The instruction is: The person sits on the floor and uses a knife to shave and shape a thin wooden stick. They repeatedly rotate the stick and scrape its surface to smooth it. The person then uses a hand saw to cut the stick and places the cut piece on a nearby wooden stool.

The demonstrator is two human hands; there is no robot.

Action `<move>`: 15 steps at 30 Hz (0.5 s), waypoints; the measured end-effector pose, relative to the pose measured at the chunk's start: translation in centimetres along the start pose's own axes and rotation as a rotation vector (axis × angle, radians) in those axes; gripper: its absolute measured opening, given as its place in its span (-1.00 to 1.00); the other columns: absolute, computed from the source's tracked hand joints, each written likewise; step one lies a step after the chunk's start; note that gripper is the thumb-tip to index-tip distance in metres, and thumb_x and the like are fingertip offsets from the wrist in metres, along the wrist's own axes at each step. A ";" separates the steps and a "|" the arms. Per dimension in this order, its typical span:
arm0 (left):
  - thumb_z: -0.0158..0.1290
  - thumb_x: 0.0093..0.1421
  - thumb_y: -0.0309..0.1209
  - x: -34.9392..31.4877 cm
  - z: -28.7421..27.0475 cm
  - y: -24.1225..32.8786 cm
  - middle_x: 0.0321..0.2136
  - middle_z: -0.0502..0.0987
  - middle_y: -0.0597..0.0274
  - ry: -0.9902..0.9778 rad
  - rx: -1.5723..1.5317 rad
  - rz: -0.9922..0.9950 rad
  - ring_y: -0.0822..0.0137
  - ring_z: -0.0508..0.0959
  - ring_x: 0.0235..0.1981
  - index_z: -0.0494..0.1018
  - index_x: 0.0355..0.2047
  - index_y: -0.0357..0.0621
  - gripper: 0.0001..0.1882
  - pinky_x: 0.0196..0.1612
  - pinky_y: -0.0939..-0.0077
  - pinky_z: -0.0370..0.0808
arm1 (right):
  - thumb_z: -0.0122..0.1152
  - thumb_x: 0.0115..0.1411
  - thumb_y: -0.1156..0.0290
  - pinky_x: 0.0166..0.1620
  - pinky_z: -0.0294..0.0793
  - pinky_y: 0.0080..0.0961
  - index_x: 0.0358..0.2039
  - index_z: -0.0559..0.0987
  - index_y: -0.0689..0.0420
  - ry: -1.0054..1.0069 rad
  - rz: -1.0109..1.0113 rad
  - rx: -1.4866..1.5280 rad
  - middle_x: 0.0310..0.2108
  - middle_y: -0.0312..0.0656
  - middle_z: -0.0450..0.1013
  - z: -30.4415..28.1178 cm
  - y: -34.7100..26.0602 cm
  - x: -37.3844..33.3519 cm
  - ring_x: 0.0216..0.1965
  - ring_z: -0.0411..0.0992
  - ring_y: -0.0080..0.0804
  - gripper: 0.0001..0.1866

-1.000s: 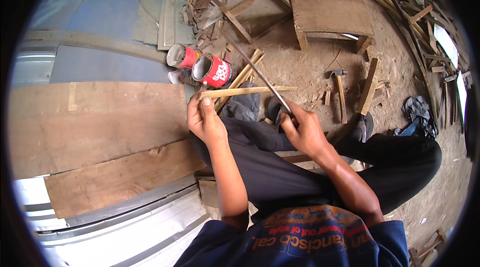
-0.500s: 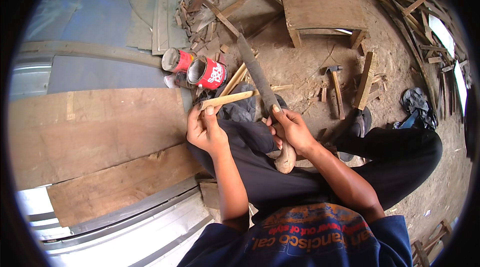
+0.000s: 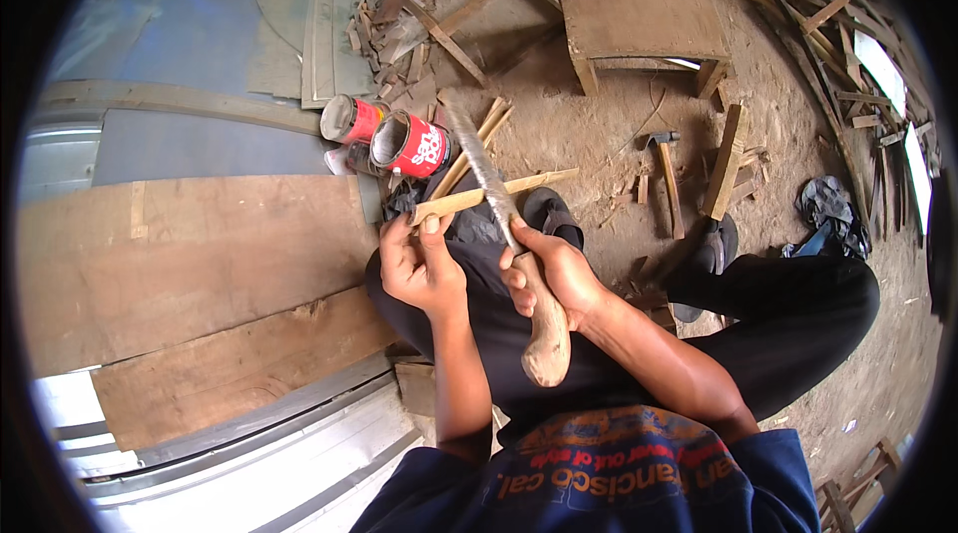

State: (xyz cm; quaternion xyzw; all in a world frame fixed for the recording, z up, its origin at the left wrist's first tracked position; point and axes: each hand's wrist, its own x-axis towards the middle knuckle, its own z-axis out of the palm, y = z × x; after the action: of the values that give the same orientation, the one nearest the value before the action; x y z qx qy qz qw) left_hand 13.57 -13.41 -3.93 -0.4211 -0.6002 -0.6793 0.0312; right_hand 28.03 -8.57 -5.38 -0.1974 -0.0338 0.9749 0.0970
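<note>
My left hand pinches the near end of a thin wooden strip, which points away to the right above my lap. Its far end reaches past the blade. My right hand is wrapped round the pale wooden handle of a machete. The machete's long grey blade slants up and to the left, crossing the strip just beyond my left fingertips. Whether the blade touches the strip, I cannot tell. A few more wooden strips lie on the ground behind the blade.
Two red cans stand beyond my left hand. A hammer and a wood block lie to the right. A low wooden stool is at the back. Plywood boards cover the left side; scrap wood is piled at far right.
The machete has moved back toward me and to the left, its handle now nearer my shirt and its blade turned. The strip has shifted only slightly in my left hand.
</note>
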 end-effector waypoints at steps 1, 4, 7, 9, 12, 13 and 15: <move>0.08 0.24 -0.56 0.0 0.2 0.2 -0.29 0.47 0.02 0.001 0.000 0.013 0.23 0.60 -0.32 0.39 -0.23 -0.53 -0.79 -0.26 0.34 0.71 | -0.14 0.39 -0.01 -0.71 0.31 -0.59 -0.43 0.48 0.18 0.018 0.013 0.060 -0.69 -0.29 0.31 -0.3 0.0 0.2 -0.77 0.27 -0.53 -0.50; 0.08 0.24 -0.56 -0.1 0.0 -0.1 -0.29 0.47 0.04 0.002 0.004 0.007 0.24 0.60 -0.33 0.39 -0.25 -0.52 -0.81 -0.27 0.34 0.70 | -0.15 0.40 -0.01 -0.70 0.32 -0.58 -0.42 0.47 0.18 -0.042 0.007 -0.106 -0.68 -0.29 0.31 2.7 0.1 -1.3 -0.77 0.28 -0.52 -0.49; 0.08 0.23 -0.57 -0.5 -0.7 -0.4 -0.30 0.47 0.03 -0.038 0.002 0.003 0.24 0.60 -0.33 0.39 -0.26 -0.51 -0.82 -0.28 0.37 0.70 | -0.17 0.39 -0.04 -0.73 0.26 -0.56 -0.44 0.46 0.14 -0.013 -0.083 -0.119 -0.70 -0.30 0.27 3.7 1.2 -1.5 -0.80 0.22 -0.50 -0.49; 0.10 0.21 -0.59 -0.5 0.5 0.2 -0.32 0.48 0.03 -0.029 -0.056 0.019 0.24 0.60 -0.33 0.38 -0.27 -0.48 -0.83 -0.29 0.40 0.68 | -0.21 0.40 -0.05 -0.71 0.22 -0.57 -0.43 0.42 0.11 0.108 -0.104 -0.055 -0.69 -0.33 0.24 2.1 1.0 -0.8 -0.79 0.17 -0.52 -0.51; 0.11 0.21 -0.59 -0.8 0.7 0.5 -0.33 0.48 0.04 -0.027 -0.071 0.040 0.25 0.61 -0.34 0.37 -0.28 -0.47 -0.83 -0.31 0.42 0.66 | -0.22 0.41 -0.01 -0.67 0.30 -0.54 -0.38 0.42 0.19 0.059 -0.071 0.037 -0.65 -0.31 0.29 1.6 0.8 -1.0 -0.74 0.25 -0.51 -0.50; 0.11 0.21 -0.59 -1.0 0.7 0.5 -0.34 0.48 0.05 -0.016 -0.083 0.047 0.25 0.61 -0.35 0.37 -0.29 -0.46 -0.83 -0.31 0.43 0.65 | -0.22 0.41 -0.01 -0.67 0.30 -0.54 -0.38 0.42 0.18 0.034 -0.076 -0.002 -0.66 -0.31 0.28 2.1 1.0 -1.3 -0.74 0.25 -0.52 -0.50; 0.12 0.20 -0.59 -1.1 0.2 -0.1 -0.34 0.48 0.04 -0.020 -0.089 0.042 0.25 0.61 -0.36 0.37 -0.29 -0.45 -0.83 -0.33 0.47 0.64 | -0.23 0.41 -0.02 -0.66 0.29 -0.55 -0.38 0.42 0.17 -0.047 -0.099 -0.081 -0.66 -0.32 0.27 4.0 1.0 -2.2 -0.74 0.25 -0.52 -0.51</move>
State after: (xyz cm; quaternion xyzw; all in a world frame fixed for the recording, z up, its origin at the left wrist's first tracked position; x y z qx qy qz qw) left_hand 14.37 -13.69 -4.71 -0.4413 -0.5608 -0.7002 0.0208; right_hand 28.26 -10.12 -0.95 -0.1764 -0.0851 0.9711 0.1363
